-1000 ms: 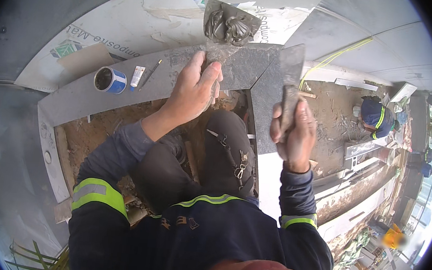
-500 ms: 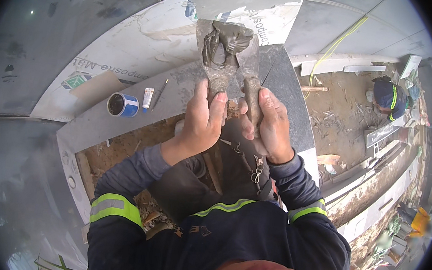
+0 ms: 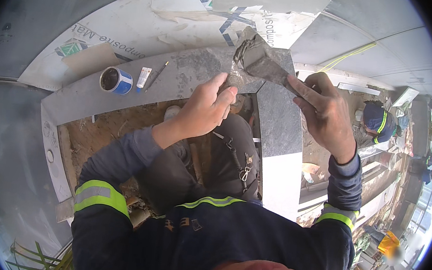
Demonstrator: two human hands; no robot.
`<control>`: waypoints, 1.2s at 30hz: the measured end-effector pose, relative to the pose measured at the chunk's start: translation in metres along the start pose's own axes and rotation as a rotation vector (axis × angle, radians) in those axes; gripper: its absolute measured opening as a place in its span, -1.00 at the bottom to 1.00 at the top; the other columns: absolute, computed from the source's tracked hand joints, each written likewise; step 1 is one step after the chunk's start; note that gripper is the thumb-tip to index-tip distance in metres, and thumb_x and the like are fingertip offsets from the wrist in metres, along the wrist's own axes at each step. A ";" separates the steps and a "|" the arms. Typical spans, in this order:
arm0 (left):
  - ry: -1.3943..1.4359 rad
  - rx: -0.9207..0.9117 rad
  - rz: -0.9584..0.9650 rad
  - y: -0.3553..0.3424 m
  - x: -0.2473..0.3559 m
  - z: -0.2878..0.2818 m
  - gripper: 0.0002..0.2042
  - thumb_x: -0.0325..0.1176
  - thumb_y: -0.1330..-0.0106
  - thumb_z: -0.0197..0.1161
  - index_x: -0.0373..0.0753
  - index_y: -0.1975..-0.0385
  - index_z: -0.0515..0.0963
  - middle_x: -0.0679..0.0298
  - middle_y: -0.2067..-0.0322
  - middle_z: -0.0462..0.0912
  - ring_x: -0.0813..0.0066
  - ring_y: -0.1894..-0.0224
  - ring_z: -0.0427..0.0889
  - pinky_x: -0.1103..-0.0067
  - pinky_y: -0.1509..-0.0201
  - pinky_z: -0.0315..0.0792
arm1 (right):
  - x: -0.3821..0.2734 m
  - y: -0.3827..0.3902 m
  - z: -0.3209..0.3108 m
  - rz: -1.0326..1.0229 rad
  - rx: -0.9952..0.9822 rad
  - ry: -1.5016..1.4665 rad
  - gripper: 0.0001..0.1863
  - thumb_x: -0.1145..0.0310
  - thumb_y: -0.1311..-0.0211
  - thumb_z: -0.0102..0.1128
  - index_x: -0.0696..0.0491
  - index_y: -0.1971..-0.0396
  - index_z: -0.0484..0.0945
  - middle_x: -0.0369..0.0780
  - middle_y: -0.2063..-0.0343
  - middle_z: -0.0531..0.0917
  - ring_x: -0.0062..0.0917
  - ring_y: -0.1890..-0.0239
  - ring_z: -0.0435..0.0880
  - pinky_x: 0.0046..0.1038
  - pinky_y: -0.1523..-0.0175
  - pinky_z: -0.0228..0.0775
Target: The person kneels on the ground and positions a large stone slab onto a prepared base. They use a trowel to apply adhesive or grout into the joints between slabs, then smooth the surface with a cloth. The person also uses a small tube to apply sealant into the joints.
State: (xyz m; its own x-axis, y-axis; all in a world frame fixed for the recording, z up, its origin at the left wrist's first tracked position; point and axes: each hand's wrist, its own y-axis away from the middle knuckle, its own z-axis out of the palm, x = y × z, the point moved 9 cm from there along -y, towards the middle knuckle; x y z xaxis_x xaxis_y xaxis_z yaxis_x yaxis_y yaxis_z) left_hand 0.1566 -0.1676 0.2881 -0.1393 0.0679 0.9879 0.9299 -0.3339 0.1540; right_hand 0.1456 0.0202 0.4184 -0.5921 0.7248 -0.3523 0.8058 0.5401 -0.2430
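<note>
My left hand (image 3: 205, 108) is closed on the handle end of a putty knife (image 3: 238, 78), most of which the fingers and the other blade hide. Dark grey paste (image 3: 245, 49) lies folded on the blades near their far edges. In my right hand (image 3: 327, 114) is a second putty knife (image 3: 271, 70), gripped by its handle with the forefinger stretched along it. Its broad blade slants left across the first knife and touches the paste.
On the grey stone ledge (image 3: 186, 62) to the left stand an open blue-and-white can (image 3: 119, 81), a white tube (image 3: 143, 77) and a thin pencil-like tool (image 3: 157, 76). Printed sheeting (image 3: 154, 20) backs the ledge. A co-worker (image 3: 376, 119) crouches at far right. My knees are inside the ledge's frame.
The two knives were upright side by side. Now the right one is turned sideways over the left one, and my right hand has moved right and up.
</note>
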 end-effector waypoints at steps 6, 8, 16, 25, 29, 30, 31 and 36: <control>-0.056 -0.067 -0.089 -0.003 -0.004 0.007 -0.82 -0.31 -0.60 0.01 -0.30 0.21 0.39 0.34 0.43 0.48 0.64 0.58 0.46 0.60 0.53 0.38 | 0.009 0.004 -0.014 0.024 0.033 -0.041 -0.55 0.54 -0.21 0.39 -0.06 -0.13 0.70 -0.14 0.24 0.62 -0.30 0.44 0.64 -0.28 0.32 0.45; -0.036 -0.046 -0.054 -0.003 0.000 0.006 -0.62 -0.30 -0.55 0.09 -0.57 -0.08 0.32 0.26 0.52 0.55 0.59 0.57 0.52 0.56 0.47 0.41 | 0.015 0.003 -0.019 0.063 0.096 -0.079 -0.57 0.55 -0.21 0.38 -0.05 -0.10 0.72 -0.15 0.24 0.63 -0.28 0.42 0.66 -0.28 0.31 0.45; -0.164 -0.006 0.042 -0.003 0.012 0.003 -0.62 -0.29 -0.53 0.11 -0.58 -0.04 0.36 0.20 0.60 0.50 0.53 0.59 0.49 0.51 0.47 0.40 | 0.013 -0.014 -0.011 -0.025 -0.061 -0.112 -0.59 0.52 -0.22 0.38 -0.03 -0.09 0.73 -0.14 0.22 0.65 -0.27 0.38 0.64 -0.25 0.24 0.45; -0.121 0.000 -0.028 -0.001 0.005 -0.001 -0.54 -0.28 -0.51 0.15 -0.63 -0.16 0.39 0.16 0.54 0.59 0.53 0.58 0.53 0.49 0.46 0.42 | 0.023 -0.010 -0.017 -0.050 -0.079 -0.124 -0.58 0.53 -0.27 0.33 -0.01 -0.15 0.69 -0.17 0.18 0.67 -0.40 0.28 0.67 -0.35 0.17 0.52; 0.061 -0.061 -0.030 -0.004 0.013 -0.003 -0.67 -0.25 -0.56 0.11 -0.49 0.06 0.49 0.27 0.50 0.59 0.62 0.59 0.50 0.60 0.50 0.38 | 0.050 -0.007 -0.034 -0.008 -0.028 -0.397 -0.59 0.36 -0.41 0.23 0.01 -0.23 0.62 -0.21 0.03 0.67 -0.51 0.06 0.64 -0.43 0.01 0.54; 0.120 -0.095 -0.034 -0.004 0.015 -0.002 -0.69 -0.24 -0.58 0.09 -0.45 0.14 0.51 0.30 0.50 0.59 0.64 0.59 0.50 0.63 0.51 0.37 | 0.056 -0.010 -0.030 -0.038 -0.042 -0.444 -0.59 0.35 -0.43 0.21 0.00 -0.25 0.61 -0.22 0.03 0.67 -0.51 0.04 0.64 -0.44 -0.02 0.53; 0.114 -0.148 -0.043 -0.004 0.017 0.000 -0.70 -0.24 -0.59 0.07 -0.43 0.11 0.52 0.30 0.44 0.59 0.65 0.56 0.50 0.65 0.50 0.37 | 0.062 -0.011 -0.025 -0.040 -0.065 -0.503 -0.58 0.34 -0.45 0.19 -0.01 -0.26 0.60 -0.22 0.02 0.67 -0.51 0.03 0.63 -0.46 -0.04 0.52; 0.158 -0.254 -0.024 0.004 0.023 0.002 -0.69 -0.23 -0.63 0.03 -0.41 0.10 0.54 0.28 0.34 0.60 0.66 0.51 0.51 0.69 0.48 0.36 | 0.089 -0.007 0.013 -0.022 0.004 -0.558 -0.58 0.33 -0.46 0.19 -0.02 -0.28 0.58 -0.25 -0.06 0.64 -0.55 -0.03 0.57 -0.51 -0.20 0.38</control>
State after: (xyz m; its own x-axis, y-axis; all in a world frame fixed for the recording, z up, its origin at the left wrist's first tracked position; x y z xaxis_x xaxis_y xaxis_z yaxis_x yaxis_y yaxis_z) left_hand 0.1574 -0.1658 0.3117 -0.2299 -0.0616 0.9713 0.8138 -0.5595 0.1572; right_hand 0.0868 0.0755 0.3772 -0.5122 0.3763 -0.7720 0.7940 0.5502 -0.2585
